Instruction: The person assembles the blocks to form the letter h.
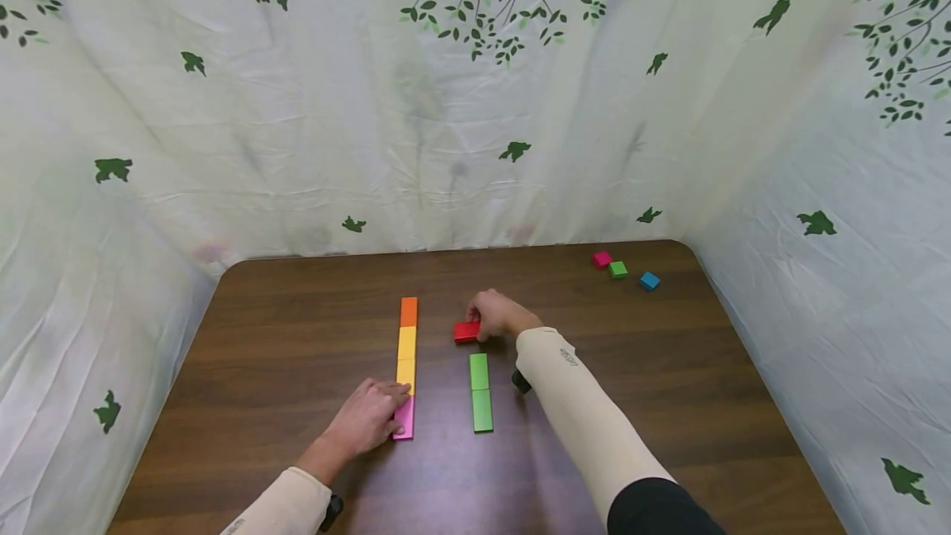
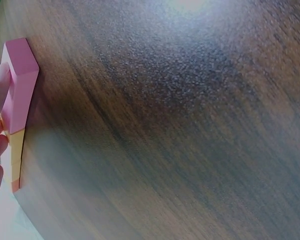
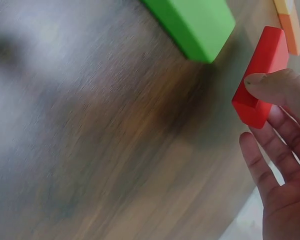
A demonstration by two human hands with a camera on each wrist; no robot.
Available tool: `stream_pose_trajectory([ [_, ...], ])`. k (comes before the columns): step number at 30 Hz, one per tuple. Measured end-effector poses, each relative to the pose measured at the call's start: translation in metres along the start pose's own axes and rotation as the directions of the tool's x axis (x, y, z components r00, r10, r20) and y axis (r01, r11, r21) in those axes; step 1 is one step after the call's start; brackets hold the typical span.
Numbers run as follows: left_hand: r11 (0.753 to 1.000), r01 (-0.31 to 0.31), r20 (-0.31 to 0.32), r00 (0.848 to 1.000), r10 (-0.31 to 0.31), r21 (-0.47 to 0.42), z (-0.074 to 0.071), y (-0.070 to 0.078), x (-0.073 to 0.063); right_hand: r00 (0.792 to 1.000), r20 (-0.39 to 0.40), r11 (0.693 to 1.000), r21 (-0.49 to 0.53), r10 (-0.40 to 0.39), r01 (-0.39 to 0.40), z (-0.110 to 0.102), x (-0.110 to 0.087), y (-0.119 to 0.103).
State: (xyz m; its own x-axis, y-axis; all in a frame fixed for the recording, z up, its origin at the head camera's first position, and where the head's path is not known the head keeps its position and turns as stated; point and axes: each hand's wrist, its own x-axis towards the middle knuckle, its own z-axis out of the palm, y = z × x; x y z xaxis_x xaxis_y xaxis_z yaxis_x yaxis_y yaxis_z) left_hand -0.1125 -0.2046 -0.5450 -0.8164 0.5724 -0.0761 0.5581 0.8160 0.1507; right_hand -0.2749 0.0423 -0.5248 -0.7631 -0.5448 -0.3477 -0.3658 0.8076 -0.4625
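Your right grip (image 1: pixel 501 316) pinches the red block (image 1: pixel 466 333) just beyond the two green blocks (image 1: pixel 482 409) on the table (image 1: pixel 706 395). Your left grip (image 1: pixel 366 417), fingers relaxed, touches the pink block (image 1: pixel 407 414) at the row's near end.

Text: none can be read | right sleeve (image 1: pixel 594 415): dark lettering (image 1: pixel 568 357) is borne, too small to be made out | left sleeve (image 1: pixel 286 506): faint mark (image 1: pixel 234 527) is cut by frame edge

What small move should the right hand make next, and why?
Probably turn the red block lengthwise, in line with the green blocks: the right hand holds it crosswise just beyond their far end, while they lie end to end.
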Motion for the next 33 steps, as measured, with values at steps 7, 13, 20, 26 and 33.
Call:
stream_pose_trajectory([
  [7,1.0,0.012,0.012,1.0,-0.011,-0.005,-0.001,0.001,0.001,1.0,0.012,0.999,-0.045,-0.023,0.024,0.006,0.008,-0.013],
  [13,1.0,0.018,0.031,0.999,-0.017,-0.006,0.0,0.0,0.001,1.0,0.004,0.996,-0.086,-0.017,0.018,0.011,0.012,-0.024],
  [20,1.0,0.026,0.044,0.999,-0.026,-0.008,0.0,0.0,0.001,1.0,-0.009,0.996,-0.091,0.015,-0.015,0.02,0.013,-0.034],
  [26,1.0,0.008,0.025,1.0,-0.008,0.0,0.001,-0.001,0.001,0.999,0.004,0.997,-0.059,0.042,-0.042,0.027,0.015,-0.041],
  [33,1.0,-0.008,0.001,1.0,0.008,0.015,0.001,-0.001,0.0,0.998,0.014,0.998,-0.034,0.062,-0.062,0.03,0.016,-0.048],
])
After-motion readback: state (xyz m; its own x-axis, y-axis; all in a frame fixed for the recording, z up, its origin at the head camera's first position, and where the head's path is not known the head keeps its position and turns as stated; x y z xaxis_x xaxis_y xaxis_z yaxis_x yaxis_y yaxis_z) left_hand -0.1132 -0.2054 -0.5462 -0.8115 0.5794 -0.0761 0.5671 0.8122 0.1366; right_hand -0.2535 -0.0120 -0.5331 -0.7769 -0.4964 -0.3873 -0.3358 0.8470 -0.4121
